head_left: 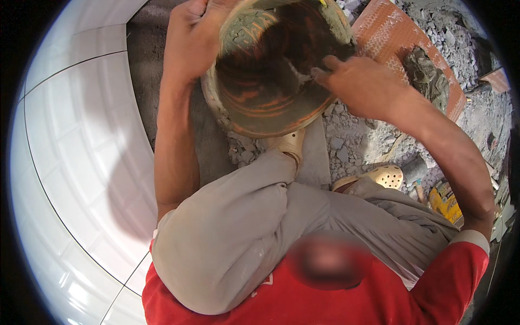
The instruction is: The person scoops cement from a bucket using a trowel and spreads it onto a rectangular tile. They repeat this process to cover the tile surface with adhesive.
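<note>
A round bucket (271, 116) is tilted with its mouth toward me. Grey mortar crusts its rim, and orange streaks show through the dark, wet-looking inside. My left hand (203, 27) is closed on the bucket's left rim, its fingertips partly cut off by the upper picture edge. Over the right side of the mouth reaches my right hand (368, 84), fingers bent together and pointing into the bucket. A short pale streak (300, 76) shows at those fingertips; whether it is a tool's edge or smeared mortar is unclear.
White glossy tiles (81, 135) cover the left side. Grey rubble (341, 141) lies under and right of the bucket. An orange-brown textured tile (384, 32) with a lump of mortar (425, 70) lies at upper right, a yellow packet (445, 201) by my right forearm. My cream clogs (384, 176) stand among the debris.
</note>
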`<action>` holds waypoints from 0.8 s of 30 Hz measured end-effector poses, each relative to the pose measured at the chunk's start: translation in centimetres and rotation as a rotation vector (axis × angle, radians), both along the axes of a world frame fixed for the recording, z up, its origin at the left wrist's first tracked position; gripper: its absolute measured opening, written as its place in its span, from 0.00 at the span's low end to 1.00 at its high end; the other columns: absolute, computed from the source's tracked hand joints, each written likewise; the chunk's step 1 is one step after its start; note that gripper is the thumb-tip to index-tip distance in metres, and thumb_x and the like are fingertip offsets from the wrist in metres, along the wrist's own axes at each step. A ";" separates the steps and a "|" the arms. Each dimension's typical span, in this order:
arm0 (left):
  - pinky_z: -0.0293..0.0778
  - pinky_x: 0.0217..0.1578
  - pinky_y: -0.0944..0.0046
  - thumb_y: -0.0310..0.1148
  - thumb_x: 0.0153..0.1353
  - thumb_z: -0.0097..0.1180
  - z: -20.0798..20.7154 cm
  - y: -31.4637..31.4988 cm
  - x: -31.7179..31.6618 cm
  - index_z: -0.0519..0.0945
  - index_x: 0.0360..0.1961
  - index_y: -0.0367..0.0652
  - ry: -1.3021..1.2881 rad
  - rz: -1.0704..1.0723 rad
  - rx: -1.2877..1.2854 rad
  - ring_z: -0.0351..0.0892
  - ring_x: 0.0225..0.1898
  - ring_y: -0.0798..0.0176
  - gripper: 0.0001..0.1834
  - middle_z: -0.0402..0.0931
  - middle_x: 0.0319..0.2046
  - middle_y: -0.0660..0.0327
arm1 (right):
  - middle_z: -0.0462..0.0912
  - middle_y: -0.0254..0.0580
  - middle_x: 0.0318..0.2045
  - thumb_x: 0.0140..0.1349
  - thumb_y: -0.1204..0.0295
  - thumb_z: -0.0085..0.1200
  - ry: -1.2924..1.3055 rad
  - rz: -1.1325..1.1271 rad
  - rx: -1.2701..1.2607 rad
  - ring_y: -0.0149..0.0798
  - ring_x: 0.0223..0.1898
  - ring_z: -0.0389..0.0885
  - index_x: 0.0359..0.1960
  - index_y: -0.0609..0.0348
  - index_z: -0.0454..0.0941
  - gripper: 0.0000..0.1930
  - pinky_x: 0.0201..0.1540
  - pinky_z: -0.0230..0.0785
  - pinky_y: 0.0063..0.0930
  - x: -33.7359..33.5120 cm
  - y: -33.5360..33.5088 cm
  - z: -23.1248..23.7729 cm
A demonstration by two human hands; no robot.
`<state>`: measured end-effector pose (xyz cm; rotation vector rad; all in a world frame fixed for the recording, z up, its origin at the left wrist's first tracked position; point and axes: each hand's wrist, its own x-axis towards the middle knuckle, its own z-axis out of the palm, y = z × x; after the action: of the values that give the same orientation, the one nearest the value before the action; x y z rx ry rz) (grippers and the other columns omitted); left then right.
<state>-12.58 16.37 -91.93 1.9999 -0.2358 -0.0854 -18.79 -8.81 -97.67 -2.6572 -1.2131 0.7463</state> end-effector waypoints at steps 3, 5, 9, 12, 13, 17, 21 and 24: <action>0.70 0.32 0.72 0.45 0.79 0.49 0.0 0.6 0.3 0.85 0.38 0.38 0.068 0.016 -0.096 0.72 0.32 0.78 0.22 0.79 0.30 0.72 | 0.81 0.58 0.50 0.66 0.70 0.53 0.114 -0.166 0.276 0.62 0.52 0.82 0.65 0.64 0.71 0.25 0.53 0.77 0.51 -0.5 -0.6 0.3; 0.68 0.31 0.72 0.45 0.79 0.49 -0.1 1.1 0.7 0.84 0.36 0.40 0.054 0.020 -0.045 0.70 0.31 0.79 0.21 0.78 0.29 0.73 | 0.81 0.62 0.51 0.70 0.68 0.51 0.136 -0.304 0.345 0.66 0.52 0.81 0.65 0.64 0.70 0.24 0.55 0.75 0.54 -1.2 -0.2 -0.3; 0.66 0.29 0.73 0.46 0.79 0.49 -0.1 1.5 1.3 0.82 0.34 0.42 0.044 -0.080 -0.030 0.68 0.29 0.79 0.21 0.76 0.28 0.74 | 0.80 0.67 0.49 0.73 0.65 0.49 0.093 -0.461 0.391 0.67 0.50 0.81 0.65 0.64 0.69 0.23 0.55 0.74 0.56 -1.5 1.6 -2.4; 0.66 0.29 0.73 0.46 0.79 0.49 -0.1 0.9 1.2 0.82 0.33 0.42 0.079 -0.012 -0.024 0.68 0.30 0.79 0.21 0.75 0.28 0.75 | 0.81 0.67 0.46 0.74 0.64 0.49 0.090 -0.480 0.422 0.67 0.46 0.83 0.65 0.64 0.69 0.23 0.50 0.77 0.55 -1.5 3.3 -3.7; 0.66 0.29 0.73 0.46 0.79 0.49 -0.1 0.7 1.0 0.82 0.33 0.42 0.082 0.008 -0.031 0.68 0.30 0.79 0.21 0.75 0.28 0.75 | 0.81 0.67 0.44 0.74 0.64 0.49 0.076 -0.473 0.445 0.66 0.44 0.84 0.65 0.63 0.69 0.23 0.48 0.78 0.54 -1.7 3.8 -3.9; 0.66 0.29 0.72 0.46 0.79 0.49 0.2 0.1 0.2 0.82 0.33 0.42 0.020 0.125 0.013 0.68 0.30 0.79 0.21 0.74 0.28 0.75 | 0.81 0.64 0.42 0.74 0.63 0.49 0.106 -0.314 0.252 0.65 0.39 0.85 0.65 0.63 0.69 0.23 0.42 0.80 0.53 -4.6 3.3 -3.5; 0.67 0.30 0.72 0.47 0.79 0.50 0.7 0.9 0.8 0.82 0.34 0.41 0.064 0.108 0.074 0.69 0.30 0.78 0.22 0.75 0.28 0.74 | 0.80 0.63 0.45 0.74 0.63 0.50 0.110 -0.324 0.189 0.65 0.38 0.85 0.65 0.63 0.68 0.24 0.40 0.80 0.54 -4.2 2.6 -3.4; 0.68 0.30 0.71 0.47 0.78 0.50 0.4 1.2 1.2 0.82 0.35 0.40 0.072 0.066 0.029 0.69 0.30 0.78 0.22 0.75 0.28 0.73 | 0.80 0.64 0.46 0.74 0.63 0.49 0.016 -0.396 0.359 0.65 0.37 0.85 0.66 0.63 0.67 0.24 0.39 0.80 0.54 -2.5 3.5 -4.1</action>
<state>-11.40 17.52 -91.55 2.0275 -0.1234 -0.1193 -21.26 -5.26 -101.76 -2.4640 -0.6973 0.4363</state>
